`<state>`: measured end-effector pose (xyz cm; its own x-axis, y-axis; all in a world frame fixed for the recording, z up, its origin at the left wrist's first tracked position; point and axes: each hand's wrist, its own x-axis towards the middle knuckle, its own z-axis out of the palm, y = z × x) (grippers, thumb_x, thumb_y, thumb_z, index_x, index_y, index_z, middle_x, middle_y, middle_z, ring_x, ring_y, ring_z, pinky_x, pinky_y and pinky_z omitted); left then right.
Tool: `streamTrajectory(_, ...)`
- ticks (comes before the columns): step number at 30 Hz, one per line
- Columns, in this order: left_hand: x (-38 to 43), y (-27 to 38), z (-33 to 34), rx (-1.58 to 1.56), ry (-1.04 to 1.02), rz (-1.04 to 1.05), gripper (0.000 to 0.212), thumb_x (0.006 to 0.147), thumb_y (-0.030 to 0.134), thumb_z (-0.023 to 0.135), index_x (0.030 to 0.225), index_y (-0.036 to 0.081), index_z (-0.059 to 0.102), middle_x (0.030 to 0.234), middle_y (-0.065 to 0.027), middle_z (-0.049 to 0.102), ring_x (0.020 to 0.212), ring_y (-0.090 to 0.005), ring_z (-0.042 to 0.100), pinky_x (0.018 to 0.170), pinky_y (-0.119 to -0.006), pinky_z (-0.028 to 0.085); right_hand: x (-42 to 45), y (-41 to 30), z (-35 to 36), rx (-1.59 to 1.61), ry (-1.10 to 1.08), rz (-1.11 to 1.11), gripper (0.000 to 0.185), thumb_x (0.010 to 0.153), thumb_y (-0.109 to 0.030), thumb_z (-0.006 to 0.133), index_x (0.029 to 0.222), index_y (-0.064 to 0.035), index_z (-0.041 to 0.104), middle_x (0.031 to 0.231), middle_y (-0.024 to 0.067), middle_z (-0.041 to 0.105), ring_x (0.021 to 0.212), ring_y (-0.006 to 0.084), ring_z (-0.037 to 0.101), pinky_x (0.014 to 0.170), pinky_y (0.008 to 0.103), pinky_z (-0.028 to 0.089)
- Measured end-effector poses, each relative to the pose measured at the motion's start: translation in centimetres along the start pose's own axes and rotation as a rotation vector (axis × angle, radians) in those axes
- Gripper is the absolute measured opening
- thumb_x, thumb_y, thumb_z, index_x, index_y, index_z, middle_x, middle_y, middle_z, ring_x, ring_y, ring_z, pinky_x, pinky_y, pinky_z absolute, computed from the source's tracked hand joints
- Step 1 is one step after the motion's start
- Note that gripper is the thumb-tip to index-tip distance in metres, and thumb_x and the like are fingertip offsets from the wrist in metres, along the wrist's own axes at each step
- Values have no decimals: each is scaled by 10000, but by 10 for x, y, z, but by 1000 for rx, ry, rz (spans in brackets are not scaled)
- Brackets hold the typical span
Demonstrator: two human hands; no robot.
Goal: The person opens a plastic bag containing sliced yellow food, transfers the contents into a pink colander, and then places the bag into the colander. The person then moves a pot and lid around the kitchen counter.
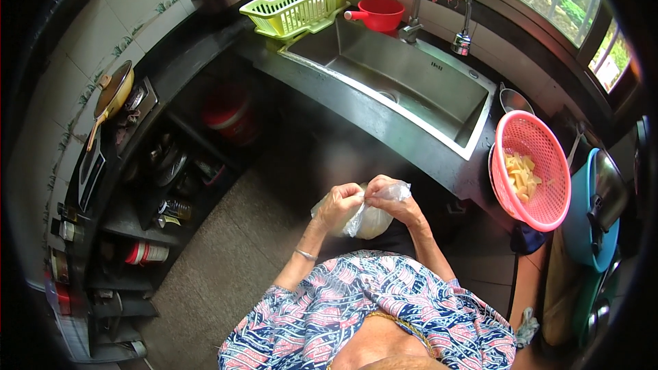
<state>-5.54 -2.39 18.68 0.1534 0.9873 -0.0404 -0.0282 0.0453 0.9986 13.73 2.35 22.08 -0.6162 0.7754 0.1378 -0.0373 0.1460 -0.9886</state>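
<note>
Low in front of my body, a translucent plastic bag (374, 222) hangs from both hands, with something pale inside that I cannot make out. My left hand (340, 205), which has a bracelet at the wrist, pinches the bag's gathered neck. Close beside it, my right hand (393, 200) grips the neck too, and a loose end of plastic sticks out over its fingers. To the right on the counter, a pink plastic colander (554, 172) holds pale yellow slices (520, 177).
Ahead is a stainless steel sink (411, 82) with a faucet (415, 25). Behind it stand a red dipper (383, 13) and a green dish rack (293, 15). A lidded pan (114, 90) sits at left above open shelves. A blue basin (609, 246) is at far right.
</note>
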Motion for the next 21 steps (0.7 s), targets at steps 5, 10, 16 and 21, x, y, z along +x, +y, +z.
streamTrajectory(5, 1, -5, 4, 78, 46, 11, 133, 863, 136, 656, 870, 8, 619, 759, 24, 585, 696, -69, 523, 659, -250, 457, 0, 8, 2, -163, 86, -78, 103, 787, -23, 728, 867, -34, 664, 841, 35, 606, 801, 138, 604, 726, 282, 487)
streamTrajectory(10, 1, -4, 7, 320, 157, 34, 169, 905, 158, 675, 981, 8, 697, 878, -33, 683, 814, -98, 624, 743, -275, 516, 5, 28, 6, -411, 191, -221, 207, 743, 16, 732, 901, -41, 611, 837, 92, 619, 770, 241, 629, 689, 331, 512)
streamTrajectory(16, -4, 5, 15, 340, 221, -3, 234, 896, 187, 688, 1042, 9, 725, 888, -89, 727, 803, -132, 669, 731, -293, 532, 5, 35, 11, -617, 242, -336, 343, 678, 71, 722, 960, -51, 571, 882, 154, 600, 829, 361, 631, 700, 398, 524)
streamTrajectory(21, -2, -5, 21, 406, 327, 166, 193, 855, 121, 668, 990, -10, 709, 873, -159, 707, 775, -240, 692, 699, -334, 529, 3, 35, 18, -797, 222, -283, 331, 715, 51, 685, 993, -77, 559, 938, 147, 574, 802, 393, 632, 675, 437, 540)
